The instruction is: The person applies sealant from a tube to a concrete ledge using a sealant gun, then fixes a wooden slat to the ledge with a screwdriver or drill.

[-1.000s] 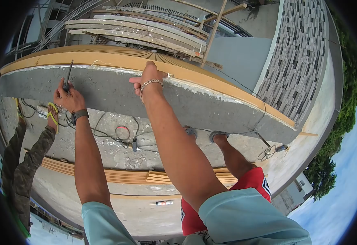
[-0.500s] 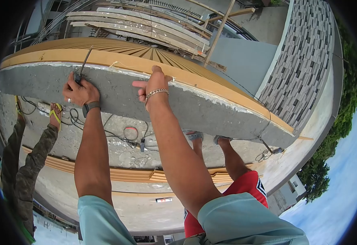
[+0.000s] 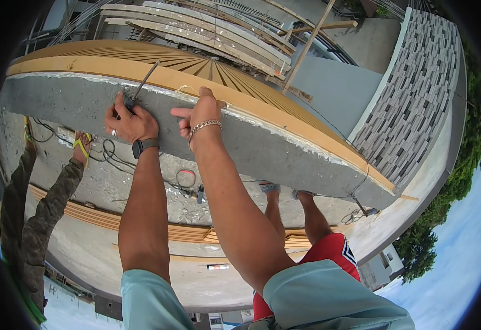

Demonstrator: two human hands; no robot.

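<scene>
My left hand (image 3: 133, 124), with a ring and a dark watch, is closed around the dark handle of a screwdriver-like tool (image 3: 146, 81). Its long thin shaft slants up and right across the tan board (image 3: 257, 109). Right of it, my right hand (image 3: 204, 113), wearing a chain bracelet, rests at the board's edge. One finger lies against the board and another points left, the fingers apart. A pale thin strand (image 3: 185, 88) curls on the board beside that hand. Under both hands runs the grey concrete ledge (image 3: 284, 148), with rough white filler along the board.
Tan slats (image 3: 218, 71) fan out beyond the board. A person in red shorts (image 3: 336, 256) stands right; another's camouflage trousers (image 3: 48, 206) show left. Cables (image 3: 111, 154) trail over the floor, and a tube (image 3: 217, 267) lies behind. Wooden planks (image 3: 196, 33) are stacked below the edge.
My left hand has shifted right, closer to my right hand, and the tool's shaft leans further right. The right hand stays at the board's edge. The view has shifted slightly.
</scene>
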